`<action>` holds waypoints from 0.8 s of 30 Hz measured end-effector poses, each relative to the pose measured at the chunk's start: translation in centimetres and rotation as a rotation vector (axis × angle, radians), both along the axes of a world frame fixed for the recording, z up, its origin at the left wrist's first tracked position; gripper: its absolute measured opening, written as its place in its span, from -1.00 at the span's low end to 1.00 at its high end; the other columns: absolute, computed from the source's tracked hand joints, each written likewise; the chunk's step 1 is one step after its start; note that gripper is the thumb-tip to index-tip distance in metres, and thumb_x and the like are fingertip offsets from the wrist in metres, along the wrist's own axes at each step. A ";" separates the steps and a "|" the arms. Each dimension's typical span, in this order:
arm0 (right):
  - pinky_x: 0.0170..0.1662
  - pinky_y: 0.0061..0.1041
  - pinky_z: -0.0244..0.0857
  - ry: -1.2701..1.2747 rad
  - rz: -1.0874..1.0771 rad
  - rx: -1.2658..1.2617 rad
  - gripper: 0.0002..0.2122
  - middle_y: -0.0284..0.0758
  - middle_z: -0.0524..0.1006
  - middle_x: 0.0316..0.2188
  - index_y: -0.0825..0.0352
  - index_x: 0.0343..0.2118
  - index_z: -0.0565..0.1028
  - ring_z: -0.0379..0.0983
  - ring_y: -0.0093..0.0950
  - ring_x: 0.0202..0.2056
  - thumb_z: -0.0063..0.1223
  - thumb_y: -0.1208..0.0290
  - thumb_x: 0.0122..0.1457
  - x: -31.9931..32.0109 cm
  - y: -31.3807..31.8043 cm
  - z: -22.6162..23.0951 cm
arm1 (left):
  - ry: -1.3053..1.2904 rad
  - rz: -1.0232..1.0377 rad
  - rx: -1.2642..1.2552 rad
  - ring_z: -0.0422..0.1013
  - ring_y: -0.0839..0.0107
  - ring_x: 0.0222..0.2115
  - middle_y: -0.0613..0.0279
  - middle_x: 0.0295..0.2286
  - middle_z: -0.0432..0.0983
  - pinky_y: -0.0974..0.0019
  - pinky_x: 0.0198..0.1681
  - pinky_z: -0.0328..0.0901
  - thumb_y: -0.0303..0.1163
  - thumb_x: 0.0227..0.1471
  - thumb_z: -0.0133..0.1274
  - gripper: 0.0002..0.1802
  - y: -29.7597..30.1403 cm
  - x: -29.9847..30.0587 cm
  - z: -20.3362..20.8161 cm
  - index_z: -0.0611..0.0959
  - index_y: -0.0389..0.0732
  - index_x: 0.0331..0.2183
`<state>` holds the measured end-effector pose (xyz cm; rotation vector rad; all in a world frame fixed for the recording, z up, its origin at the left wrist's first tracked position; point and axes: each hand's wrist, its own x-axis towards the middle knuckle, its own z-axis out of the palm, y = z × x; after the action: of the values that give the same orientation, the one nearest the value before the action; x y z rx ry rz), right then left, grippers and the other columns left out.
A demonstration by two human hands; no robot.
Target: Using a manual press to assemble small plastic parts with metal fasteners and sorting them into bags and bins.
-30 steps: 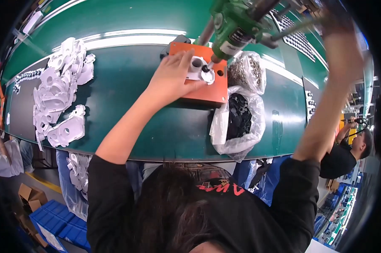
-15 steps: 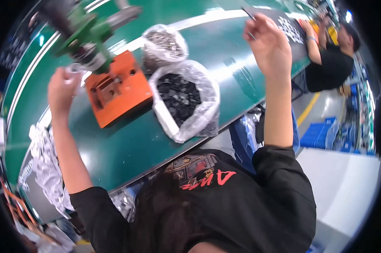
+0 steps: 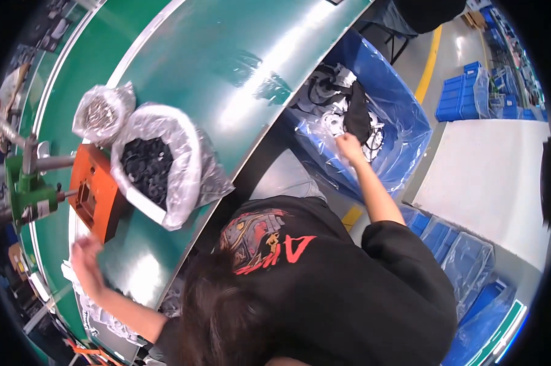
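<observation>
My right hand reaches over a plastic-lined blue bin, its fingers closed. Whatever it may hold is hidden. Just beyond it, a long black piece lies on white plastic-looking parts; I cannot tell whether the hand grips this piece. Near the front edge of an orange fixture block, my left hand is slightly blurred, with fingers apart and nothing visible in them. The block sits beneath a green hand press.
A clear bag of black parts and a smaller bag of metal pieces stand on the green bench. White parts lie at the near left. Blue crates and a white surface are to the right.
The view has swung right. My right hand has gone from above the bench, with a thin dark rod in it, down into the bin. My left hand has left the press's side for the block's near edge.
</observation>
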<state>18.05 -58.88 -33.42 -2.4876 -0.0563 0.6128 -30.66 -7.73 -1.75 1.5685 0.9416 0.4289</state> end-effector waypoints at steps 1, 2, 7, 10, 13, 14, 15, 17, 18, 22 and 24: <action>-0.34 -0.42 0.34 0.014 0.012 -0.065 -0.68 -0.18 0.55 -0.51 0.45 -0.43 0.53 0.49 -0.38 -0.43 0.00 0.21 -0.02 -0.4 -1.3 -3.3 | -0.086 -0.148 -0.064 0.38 0.30 -0.35 0.02 -0.36 0.44 0.29 -0.19 0.23 -0.04 0.06 -0.07 -0.54 -4.4 1.4 0.2 0.43 -0.32 -0.29; -0.32 -0.40 0.34 0.024 0.005 -0.144 -0.65 -0.14 0.55 -0.51 0.47 -0.41 0.54 0.50 -0.33 -0.43 0.02 0.20 -0.04 -0.7 -3.4 -6.2 | -0.086 -0.152 -0.104 0.39 0.28 -0.43 -0.01 -0.46 0.46 0.29 -0.26 0.26 -0.05 0.01 -0.03 -0.56 -8.1 3.3 -0.3 0.43 -0.32 -0.40; -0.21 -0.28 0.36 0.304 -0.173 -0.144 -0.61 0.07 0.53 -0.42 0.51 -0.41 0.54 0.49 -0.04 -0.35 0.06 0.17 -0.08 3.2 -3.8 -6.9 | 0.459 -0.329 -0.290 0.39 0.49 -0.47 0.17 -0.51 0.49 0.42 -0.32 0.29 -0.36 0.01 0.07 -0.77 -18.2 7.2 -1.2 0.47 -0.33 -0.35; -0.14 -0.23 0.33 -0.026 -0.180 -0.180 -0.64 0.05 0.52 -0.37 0.48 -0.35 0.52 0.44 0.04 -0.31 0.10 0.24 -0.10 7.4 -5.8 -11.6 | 0.475 -0.475 -0.199 0.31 0.62 -0.46 0.35 -0.50 0.44 0.54 -0.33 0.21 -0.37 0.10 0.02 -0.84 -23.2 17.9 -2.2 0.50 -0.26 -0.31; 0.07 -0.23 0.14 -0.261 -0.289 -0.078 -0.53 0.03 0.31 -0.08 0.44 -0.11 0.36 0.21 0.01 -0.02 0.12 0.29 -0.09 9.1 -3.2 -8.6 | 0.451 -0.626 -0.276 0.32 0.61 -0.47 0.33 -0.53 0.45 0.52 -0.37 0.22 -0.42 0.10 -0.03 -0.86 -25.7 24.6 -4.7 0.50 -0.28 -0.29; 0.11 -0.24 0.08 -0.322 -0.308 -0.089 -0.47 0.01 0.26 -0.03 0.39 -0.03 0.33 0.15 -0.05 0.05 0.12 0.29 -0.11 10.0 -3.1 -8.4 | 0.420 -0.715 -0.230 0.32 0.61 -0.48 0.31 -0.53 0.45 0.52 -0.38 0.22 -0.44 0.10 -0.04 -0.85 -26.8 27.2 -5.0 0.49 -0.30 -0.28; 0.13 -0.04 -0.03 -0.176 -0.289 -0.176 -0.31 0.03 0.11 0.10 0.28 0.10 0.18 0.04 -0.03 0.14 0.20 0.24 -0.13 10.8 -2.6 -6.6 | 0.388 -0.794 -0.183 0.32 0.61 -0.49 0.29 -0.54 0.45 0.51 -0.39 0.23 -0.45 0.09 -0.04 -0.84 -27.8 29.6 -5.1 0.48 -0.31 -0.27; 0.12 0.15 -0.15 -0.101 -0.313 -0.364 -0.12 0.05 -0.06 0.21 0.16 0.20 0.01 -0.08 -0.01 0.21 0.29 0.15 -0.18 12.0 -2.8 -6.4 | 0.438 -0.829 -0.109 0.34 0.60 -0.50 0.26 -0.51 0.47 0.49 -0.39 0.26 -0.48 0.07 0.00 -0.84 -29.2 33.2 -6.0 0.49 -0.29 -0.25; 0.11 0.25 -0.26 0.014 -0.340 -0.394 0.02 0.05 -0.22 0.25 0.10 0.24 -0.12 -0.15 0.03 0.24 0.35 0.07 -0.24 12.8 -3.6 -6.8 | 0.415 -0.861 -0.070 0.34 0.60 -0.49 0.26 -0.51 0.47 0.48 -0.38 0.27 -0.49 0.06 0.00 -0.84 -29.6 34.5 -6.9 0.49 -0.30 -0.26; 0.15 0.00 -0.03 0.033 -0.451 -0.185 0.01 0.08 -0.11 0.22 0.15 0.24 -0.04 -0.04 0.08 0.19 0.36 0.05 -0.28 13.8 -8.4 -11.0 | 0.459 -0.976 -0.150 0.33 0.52 -0.50 0.23 -0.46 0.45 0.45 -0.38 0.27 -0.43 0.05 0.04 -0.57 -31.3 38.5 -9.4 0.33 -0.22 -0.03; 0.08 -0.17 0.15 0.152 -0.241 -0.124 -0.12 0.08 0.25 0.06 0.20 0.17 0.14 0.22 0.01 0.06 0.33 0.07 -0.27 14.3 -9.4 -10.5 | 0.460 -1.023 -0.100 0.33 0.50 -0.51 0.22 -0.45 0.46 0.44 -0.38 0.27 -0.41 0.05 0.04 -0.55 -31.9 40.1 -9.5 0.32 -0.22 -0.02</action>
<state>32.31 -68.32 -43.91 -2.5057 0.3440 0.7167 9.40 -39.65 -11.27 1.8562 0.3647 -0.7072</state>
